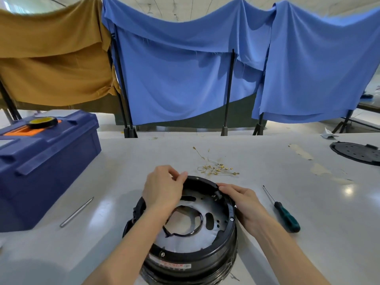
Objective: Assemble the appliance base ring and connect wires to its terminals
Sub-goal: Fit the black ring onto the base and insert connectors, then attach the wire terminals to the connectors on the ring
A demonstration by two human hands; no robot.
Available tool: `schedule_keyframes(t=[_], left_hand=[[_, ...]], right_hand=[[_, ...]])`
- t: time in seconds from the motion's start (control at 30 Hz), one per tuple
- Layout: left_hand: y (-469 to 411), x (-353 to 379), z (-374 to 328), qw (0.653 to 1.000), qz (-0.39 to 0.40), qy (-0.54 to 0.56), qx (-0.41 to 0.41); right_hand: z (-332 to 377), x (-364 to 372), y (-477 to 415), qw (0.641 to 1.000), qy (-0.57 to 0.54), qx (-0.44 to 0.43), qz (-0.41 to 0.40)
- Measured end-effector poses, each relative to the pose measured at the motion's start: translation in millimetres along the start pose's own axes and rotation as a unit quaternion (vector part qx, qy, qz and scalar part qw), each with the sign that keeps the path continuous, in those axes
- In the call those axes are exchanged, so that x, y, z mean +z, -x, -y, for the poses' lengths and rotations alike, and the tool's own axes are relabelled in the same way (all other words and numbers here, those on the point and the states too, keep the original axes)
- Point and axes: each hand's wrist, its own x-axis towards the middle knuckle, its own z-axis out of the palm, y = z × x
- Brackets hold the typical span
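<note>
Desk [320,229]: pale, glossy, with scuffed patches toward its right. Far left, a dark blue toolbox [47,161], lid closed, carrying a black roll of tape with a yellow core [42,122] beside an orange inset [24,131]. Just beside the toolbox lies a slim metal rod [77,212]. Right of centre, a screwdriver [282,210] with a green-and-black handle, tip pointing away. At the right edge, a black perforated disc [357,153]. Behind the desk, blue cloths [185,79] and an ochre cloth [51,64] hang over black stands [228,91].
</note>
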Motion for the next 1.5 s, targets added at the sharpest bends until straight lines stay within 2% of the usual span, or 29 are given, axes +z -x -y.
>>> schedule_keyframes(t=[0.07,0.13,0.2,0.27,0.37,0.53,0.87,1.0,1.1,1.2,1.33,1.43,1.5], left_hand=[[-9.6,-20.9,19.7,0.995,-0.05,-0.064,0.054],[-14.5,-31.7,43.2,0.995,0.002,-0.075,0.059],[-9.2,-33.7,60.1,0.995,0.078,-0.044,0.051],[-1.7,-29.9,68.2,0.992,0.111,-0.001,0.066],[2.2,-24.5,65.8,0.989,0.118,0.036,0.079],[0.7,-13.3,49.6,0.981,0.155,0.028,0.11],[-9.5,-3.5,49.5,0.972,0.177,0.045,0.146],[-14.4,-1.1,52.4,0.97,0.175,0.047,0.163],[-18.5,-0.3,52.3,0.968,0.179,0.041,0.17],[-20.0,0.0,52.4,0.969,0.179,0.05,0.164],[-21.4,1.9,54.5,0.969,0.178,0.049,0.167],[-22.4,3.1,56.4,0.969,0.177,0.047,0.168],[-22.6,3.6,57.2,0.969,0.176,0.042,0.17]], right_hand=[[0.7,2.1,-0.3,1.0,0.01,-0.003,-0.008],[1.6,4.0,-1.4,1.0,0.023,-0.011,-0.019],[2.7,5.0,-1.0,0.999,0.04,-0.019,-0.024],[5.8,3.2,2.1,0.997,0.074,-0.026,-0.018],[15.6,-6.0,10.6,0.986,0.16,-0.041,0.011],[36.7,-29.9,26.8,0.943,0.325,-0.036,0.059],[56.4,-34.7,13.3,0.906,0.416,-0.06,0.051],[58.0,-19.2,-28.9,0.847,0.516,-0.127,0.031],[56.0,-2.1,-60.6,0.834,0.53,-0.133,0.078],[52.1,11.6,-89.3,0.802,0.573,-0.13,0.11],[50.2,22.2,-115.9,0.732,0.656,-0.137,0.122],[52.4,33.4,-128.5,0.719,0.667,-0.14,0.139],[53.5,39.4,-133.1,0.73,0.656,-0.136,0.134]])
